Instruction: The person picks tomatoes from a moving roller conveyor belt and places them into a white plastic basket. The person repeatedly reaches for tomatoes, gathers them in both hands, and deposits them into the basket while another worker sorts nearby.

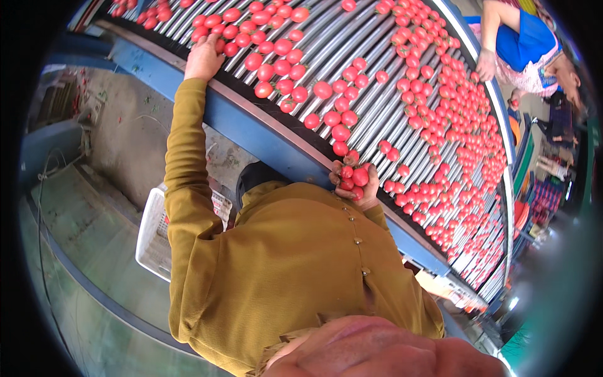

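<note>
My left hand [204, 59] reaches over the near rail at the upper left. Its fingertips touch a red tomato [220, 45] at the edge of a loose group of tomatoes [265, 47]; whether they grip it is hidden. Close to my body, my right hand [355, 181] is turned palm up and cups several small red tomatoes [360, 177]. It rests by the near edge of the roller conveyor [372, 110]. More tomatoes [340, 133] lie on the metal rollers just beyond this hand.
Dense tomatoes [464, 113] cover the conveyor's far side. Across it a person in blue [525, 42] has one hand [486, 65] at the far rail [500, 101]. The blue frame [264, 136] runs before my body. A white plastic crate [153, 235] stands low at my left.
</note>
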{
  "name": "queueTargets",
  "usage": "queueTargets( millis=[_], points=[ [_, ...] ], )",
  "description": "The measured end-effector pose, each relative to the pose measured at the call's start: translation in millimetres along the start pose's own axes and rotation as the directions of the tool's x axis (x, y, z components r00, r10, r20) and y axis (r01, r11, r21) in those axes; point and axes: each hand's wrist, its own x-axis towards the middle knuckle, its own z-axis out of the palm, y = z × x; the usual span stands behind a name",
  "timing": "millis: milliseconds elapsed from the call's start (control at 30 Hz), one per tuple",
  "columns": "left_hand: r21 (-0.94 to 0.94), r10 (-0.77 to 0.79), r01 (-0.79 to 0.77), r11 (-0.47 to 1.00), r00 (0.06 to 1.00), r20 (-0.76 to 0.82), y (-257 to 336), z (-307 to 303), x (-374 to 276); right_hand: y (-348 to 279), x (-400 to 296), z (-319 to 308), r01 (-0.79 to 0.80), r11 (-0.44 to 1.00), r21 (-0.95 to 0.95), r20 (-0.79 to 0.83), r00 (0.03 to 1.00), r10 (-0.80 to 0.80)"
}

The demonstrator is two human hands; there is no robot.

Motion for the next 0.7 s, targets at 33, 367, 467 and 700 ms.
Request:
queueTargets(
  millis=[33, 367, 467, 700],
  points=[
    [-0.032, -0.004, 0.004, 0.999, 1.0, 0.008, -0.8, -1.1, 3.2, 2.9, 0.5, 0.5, 0.012, 1.0, 0.017, 0.026, 1.0, -0.012],
    [-0.213, 0.331, -0.262, 0.941, 0.842, 0.427, 206.0, 8.9, -43.7, 5.4, 15.5, 12.8, 0.017, 0.993, -0.117, -0.11, 0.993, -0.03],
    [-0.152, 0.461, -0.443, 0.883, 0.761, 0.458, 227.9, 44.5, -50.9, 5.0, 19.8, 2.5, 0.034, 0.998, -0.06, 0.08, 0.996, -0.029],
    [-0.183, 0.519, -0.524, 0.831, 0.614, 0.595, 226.4, 41.2, -37.8, 4.3, 32.3, 2.8, -0.035, 0.995, -0.098, 0.059, 0.997, 0.04]
  ],
)
